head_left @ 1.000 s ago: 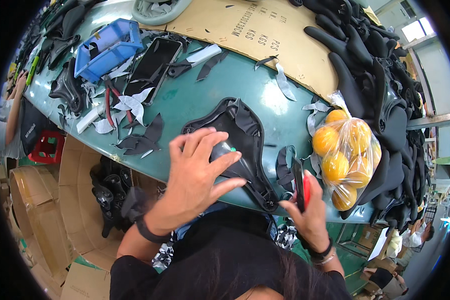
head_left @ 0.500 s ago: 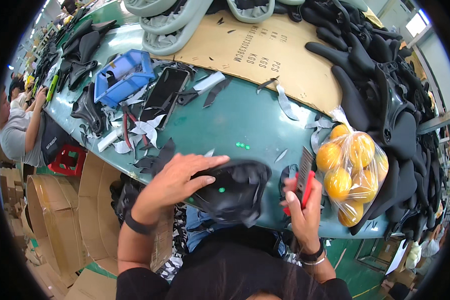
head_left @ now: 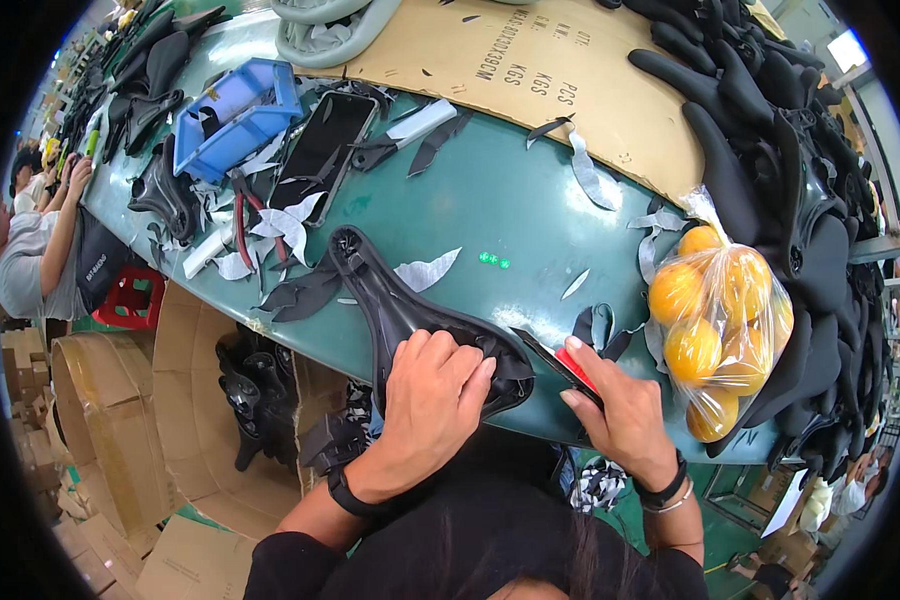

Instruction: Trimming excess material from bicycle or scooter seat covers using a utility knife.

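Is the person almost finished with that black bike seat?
Probably not yet. Done: grey offcuts lie scattered on the green table. In hand: the left hand presses down the black saddle at the table's near edge, while the right hand holds a red-handled tool beside its wide end. Left: a big pile of black saddles sits on the right; finished or waiting, I cannot tell.

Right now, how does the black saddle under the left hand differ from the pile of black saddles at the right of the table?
The saddle under the left hand lies alone near the table's front edge; the saddle pile is stacked and overlapping along the far right side. The left hand presses on the single saddle's wide end; no hand touches the pile. Both are black and of similar shape.
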Action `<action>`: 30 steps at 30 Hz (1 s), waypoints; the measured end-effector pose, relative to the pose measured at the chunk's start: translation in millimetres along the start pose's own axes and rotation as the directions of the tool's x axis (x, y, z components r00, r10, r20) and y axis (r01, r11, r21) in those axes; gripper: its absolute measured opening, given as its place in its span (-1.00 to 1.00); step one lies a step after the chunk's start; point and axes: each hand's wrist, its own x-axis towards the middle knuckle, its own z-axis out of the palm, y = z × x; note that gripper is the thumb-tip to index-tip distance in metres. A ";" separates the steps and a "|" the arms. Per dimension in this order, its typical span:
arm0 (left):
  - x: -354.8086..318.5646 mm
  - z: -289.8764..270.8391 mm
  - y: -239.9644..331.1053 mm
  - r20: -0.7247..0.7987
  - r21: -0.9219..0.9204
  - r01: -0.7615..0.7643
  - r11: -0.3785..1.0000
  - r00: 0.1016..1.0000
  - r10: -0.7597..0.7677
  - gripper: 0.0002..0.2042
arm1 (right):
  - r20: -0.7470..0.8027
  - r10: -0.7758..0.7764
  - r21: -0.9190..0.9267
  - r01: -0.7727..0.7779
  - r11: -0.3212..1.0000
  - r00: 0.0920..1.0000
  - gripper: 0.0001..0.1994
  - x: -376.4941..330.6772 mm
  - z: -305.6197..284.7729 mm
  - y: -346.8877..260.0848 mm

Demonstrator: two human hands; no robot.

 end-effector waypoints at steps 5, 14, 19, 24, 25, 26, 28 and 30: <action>-6.0 1.9 -1.4 0.018 -0.101 -0.001 0.995 1.000 0.003 -0.91 | 0.173 -0.153 -0.139 0.178 0.974 0.973 -0.45 22.4 -17.2 -11.6; 1.0 -9.5 -12.8 0.078 -0.329 -0.036 0.944 0.995 0.065 -0.91 | 0.190 -0.044 -0.218 0.086 0.972 0.981 -0.48 -18.9 -3.4 1.9; -1.2 -1.3 -16.0 -0.033 -0.714 0.053 0.698 0.993 -0.109 -0.88 | 0.037 0.228 -0.127 -0.222 0.967 0.973 -0.35 -65.8 45.2 -27.5; -5.9 7.4 -11.4 0.053 -0.979 0.127 0.159 0.915 -0.399 -0.81 | 0.035 0.294 -0.100 -0.290 0.952 0.955 -0.39 -60.5 33.8 -44.1; 0.0 4.7 -10.2 0.056 -0.980 0.124 0.153 0.919 -0.390 -0.81 | 0.026 0.299 -0.107 -0.295 0.949 0.954 -0.39 -49.4 25.0 -41.5; 9.3 -5.0 -6.1 0.128 -0.897 0.209 0.388 0.966 -0.226 -0.82 | 0.057 0.265 -0.148 -0.254 0.956 0.963 -0.41 -39.3 16.4 -36.8; 36.9 -26.0 2.5 0.256 -0.646 0.098 0.757 0.962 0.094 -0.82 | 0.123 0.234 -0.230 -0.202 0.952 0.964 -0.43 -19.0 2.9 -31.3; 73.2 -19.3 3.0 0.354 -0.664 0.152 0.732 0.926 0.129 -0.81 | 0.119 0.247 -0.284 -0.205 0.937 0.962 -0.42 1.2 -2.6 -23.8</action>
